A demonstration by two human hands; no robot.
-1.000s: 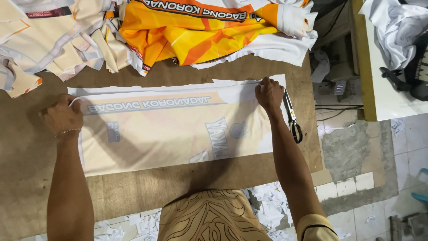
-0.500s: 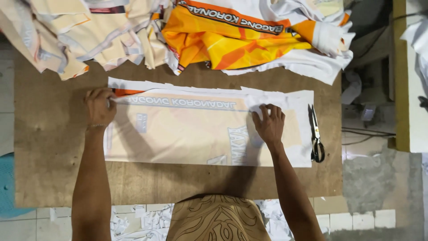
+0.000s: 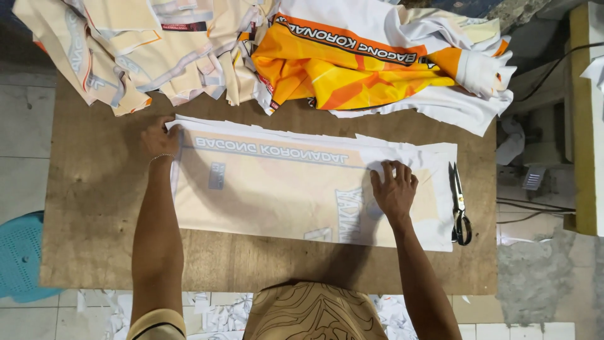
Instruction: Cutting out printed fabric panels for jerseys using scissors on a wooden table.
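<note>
A pale printed fabric panel point(image 3: 277, 189) lies flat, face down, across the wooden table point(image 3: 94, 214). My left hand point(image 3: 158, 137) rests on the panel's far left corner, fingers curled at its edge. Over on the panel's right part, my right hand point(image 3: 393, 189) presses flat with fingers spread. Black-handled scissors point(image 3: 459, 203) lie just right of my right hand, on the panel's right edge, untouched.
At the table's far side sit a pile of cut pale fabric pieces point(image 3: 145, 50) and an orange-and-white printed fabric heap point(image 3: 377, 63). A blue plastic stool point(image 3: 22, 255) stands at the left. Fabric scraps point(image 3: 214, 311) litter the tiled floor below.
My right hand has slid left from the panel's right end near the scissors onto its right part. The camera view has shifted, so the table sits more centred.
</note>
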